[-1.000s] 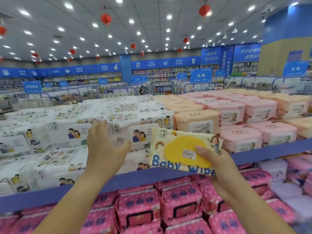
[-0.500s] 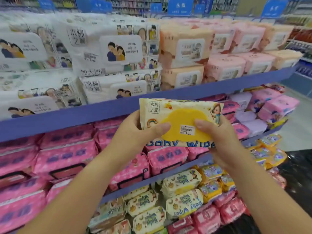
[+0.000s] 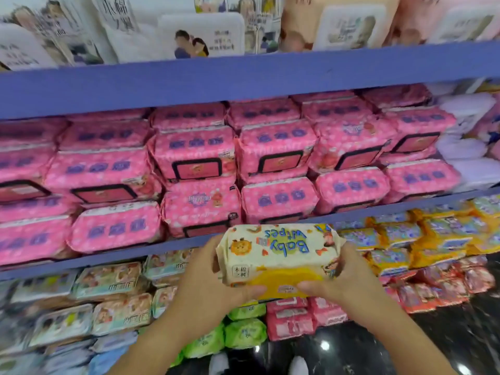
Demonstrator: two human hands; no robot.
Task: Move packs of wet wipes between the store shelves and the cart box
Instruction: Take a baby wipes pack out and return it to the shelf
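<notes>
Held pack: one pack of Baby Wipes (image 3: 278, 255), cream wrapper, yellow lid on the near face, lettering upside down to the camera.
Pack position: in the air in front of the shelves, level with the front edge of the lower blue shelf (image 3: 378, 209); whether it touches that edge cannot be told.
Hands: two, both on the pack, one at each end.
Left hand (image 3: 205, 282): grasping the left end, thumb (image 3: 253, 290) pressed flat on the yellow lid; the other digits are hidden behind the pack.
Right hand (image 3: 349, 282): grasping the right end, fingers (image 3: 347, 259) curled round the wrapper, thumb laid on the lid just beside the left thumb, the two tips apart.
Blue shelf edges: two in view, the upper blue shelf (image 3: 243, 77) above the lower.
Top tier: white packs (image 3: 200, 33) left, peach packs (image 3: 338, 23) right; cropped, not countable.
Middle tier: pink packs (image 3: 276, 150) stacked two to three high, well over a dozen; blur prevents an exact count. Lavender packs (image 3: 465, 147) at the far right.
Bottom tier: pale packs (image 3: 108, 282) left, at least three green packs (image 3: 243, 334) under the hands, red packs (image 3: 292, 320) beside them, yellow packs (image 3: 433, 239) right.
Floor (image 3: 460, 334): dark, glossy.
Shoe toes: two, white shoes (image 3: 219, 364) at the bottom edge.
</notes>
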